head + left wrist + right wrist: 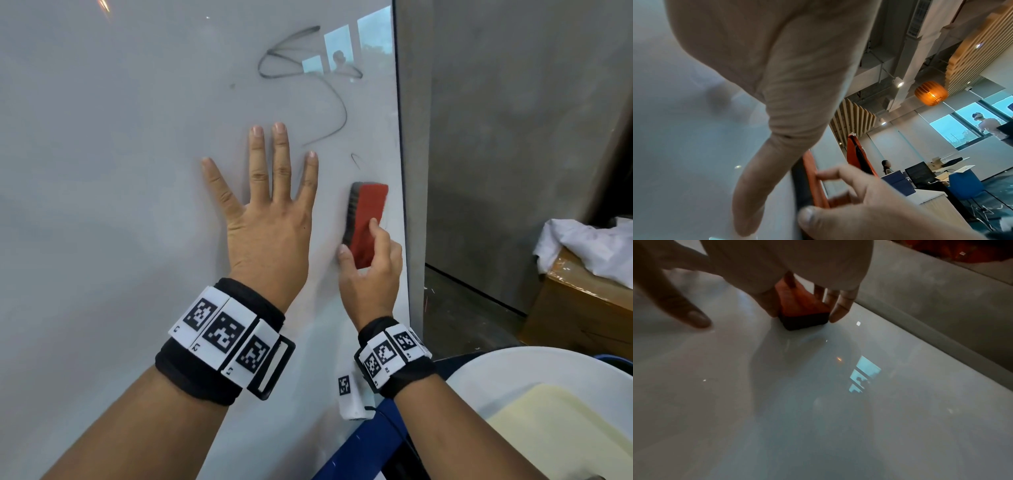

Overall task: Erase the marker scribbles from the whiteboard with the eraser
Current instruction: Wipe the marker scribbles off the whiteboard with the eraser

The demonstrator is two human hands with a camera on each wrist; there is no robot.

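A white whiteboard (pixel 120 171) fills the head view. Black marker scribbles (pixel 308 61) loop across its upper right, with a small stroke (pixel 356 159) lower down. My left hand (pixel 270 205) lies flat on the board with fingers spread, just left of the scribbles' tail. My right hand (pixel 371 267) grips a red eraser (pixel 368 219) with a dark felt side, pressed to the board near its right edge, below the small stroke. In the right wrist view the eraser (pixel 803 316) sits felt-down between thumb and fingers. The left wrist view shows the eraser (pixel 813 178) edge-on.
The board's right edge (pixel 402 205) meets a grey wall (pixel 513 137). A cardboard box (pixel 582 308) with white cloth on it stands at the right. A round white table (pixel 513 370) and a blue frame (pixel 370 445) lie below my right arm.
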